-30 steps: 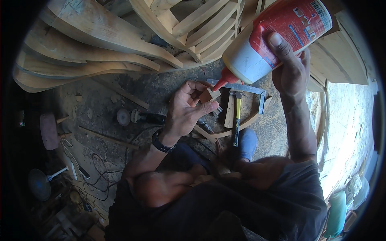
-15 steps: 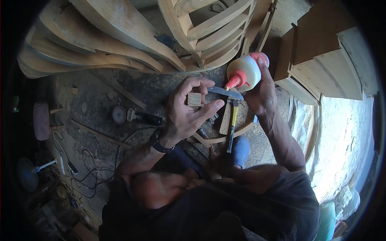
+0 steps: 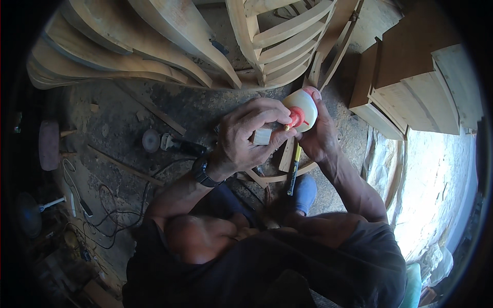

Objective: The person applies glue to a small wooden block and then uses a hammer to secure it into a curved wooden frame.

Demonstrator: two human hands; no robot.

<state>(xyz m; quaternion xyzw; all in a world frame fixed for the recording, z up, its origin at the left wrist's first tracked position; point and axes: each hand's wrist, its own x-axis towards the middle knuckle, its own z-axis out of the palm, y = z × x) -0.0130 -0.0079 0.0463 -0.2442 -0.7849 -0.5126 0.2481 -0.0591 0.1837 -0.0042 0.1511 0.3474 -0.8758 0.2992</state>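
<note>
My right hand (image 3: 322, 136) is wrapped round a white glue bottle (image 3: 302, 104) with a red base and a red nozzle. The bottle is tilted, its nozzle pointing down toward my left hand (image 3: 245, 128). A small square-ended wooden block (image 3: 262, 136) sits in the curl of my left hand, its pale end showing. The left fingertips and thumb close in on either side of the red nozzle and seem to touch it. Below the hands lies a hammer (image 3: 294, 172) with a yellow and black handle; the hands and bottle hide its head.
Curved wooden frame pieces (image 3: 169, 46) and a slatted wooden back (image 3: 292, 38) stand at the far side. Stacked wooden boxes (image 3: 411, 92) are at the right. An angle grinder (image 3: 169, 145), its cord and wood strips (image 3: 123, 165) lie on the floor at left.
My right hand has brought the bottle left and down to my left hand. My left fingers, apart before, now close round the nozzle, with the block still in that hand.
</note>
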